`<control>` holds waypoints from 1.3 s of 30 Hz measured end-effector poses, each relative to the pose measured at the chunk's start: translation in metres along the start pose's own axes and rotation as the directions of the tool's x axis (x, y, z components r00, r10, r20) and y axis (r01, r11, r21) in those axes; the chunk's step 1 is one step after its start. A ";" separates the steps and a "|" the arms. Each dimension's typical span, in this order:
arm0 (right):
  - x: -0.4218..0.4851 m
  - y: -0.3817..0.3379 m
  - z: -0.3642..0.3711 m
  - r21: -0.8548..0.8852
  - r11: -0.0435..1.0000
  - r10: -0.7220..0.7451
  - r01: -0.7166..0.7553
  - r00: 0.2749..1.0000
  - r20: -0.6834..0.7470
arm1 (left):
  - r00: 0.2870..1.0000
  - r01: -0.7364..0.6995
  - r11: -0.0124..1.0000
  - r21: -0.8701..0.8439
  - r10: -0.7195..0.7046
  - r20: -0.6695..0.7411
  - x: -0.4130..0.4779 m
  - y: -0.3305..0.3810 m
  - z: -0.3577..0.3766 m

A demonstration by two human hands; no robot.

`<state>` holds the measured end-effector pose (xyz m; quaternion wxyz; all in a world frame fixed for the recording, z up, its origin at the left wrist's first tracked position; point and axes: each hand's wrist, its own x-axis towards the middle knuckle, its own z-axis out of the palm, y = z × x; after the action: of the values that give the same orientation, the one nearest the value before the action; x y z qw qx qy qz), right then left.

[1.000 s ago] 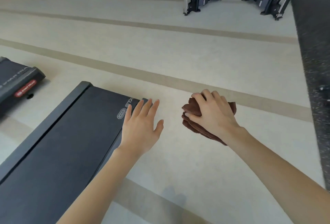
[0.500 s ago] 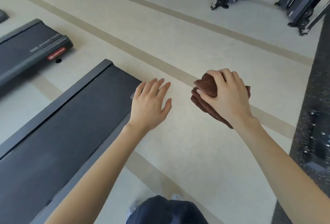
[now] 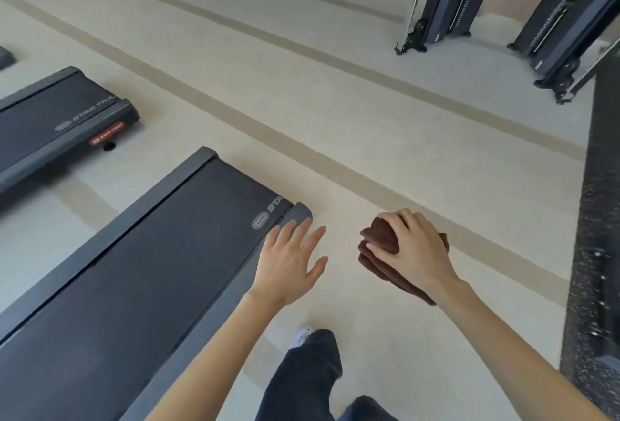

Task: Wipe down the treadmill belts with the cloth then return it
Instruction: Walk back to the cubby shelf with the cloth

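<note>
My right hand [image 3: 414, 249] grips a folded brown cloth [image 3: 379, 241] in the air over the pale floor, to the right of the nearest treadmill. That treadmill's dark belt [image 3: 151, 266] runs from the lower left up to its rear end near the middle of the view. My left hand [image 3: 290, 263] hovers with fingers spread and straight, holding nothing, over the belt's right rear corner. A second treadmill belt [image 3: 43, 118] lies farther left.
Two black weight machines [image 3: 443, 7] stand at the back right on the beige floor. A dark speckled mat [image 3: 597, 252] runs down the right edge. My dark trouser leg [image 3: 308, 377] and a pale shoe show at the bottom.
The view has swung and pulled back, showing more of both treadmills and my leg. Both hands sit lower in view; my right hand still holds the cloth.
</note>
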<state>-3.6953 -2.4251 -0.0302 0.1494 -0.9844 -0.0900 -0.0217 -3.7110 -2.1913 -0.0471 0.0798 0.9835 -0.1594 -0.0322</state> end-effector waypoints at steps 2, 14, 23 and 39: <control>0.026 -0.007 -0.004 -0.021 0.999 -0.033 0.034 0.999 0.019 | 0.999 0.007 1.000 0.004 -0.007 -0.043 0.021 -0.020 -0.011; 0.151 0.003 -0.023 0.002 0.995 -0.096 0.096 0.995 -0.002 | 0.995 0.013 0.999 -0.035 -0.017 -0.097 0.131 -0.062 -0.031; 0.267 0.096 -0.052 0.072 0.987 -0.148 0.146 0.989 0.022 | 0.993 0.115 0.988 -0.107 -0.117 -0.013 0.259 -0.023 -0.019; 0.442 0.243 -0.071 0.144 0.970 -0.207 0.194 0.975 0.083 | 0.984 0.177 0.979 -0.101 -0.177 0.010 0.473 0.035 -0.015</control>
<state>-3.2175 -2.5992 -0.0021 0.2082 -0.9577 -0.1977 0.0175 -3.2722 -2.3729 -0.0442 0.1264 0.9884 -0.0695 -0.0480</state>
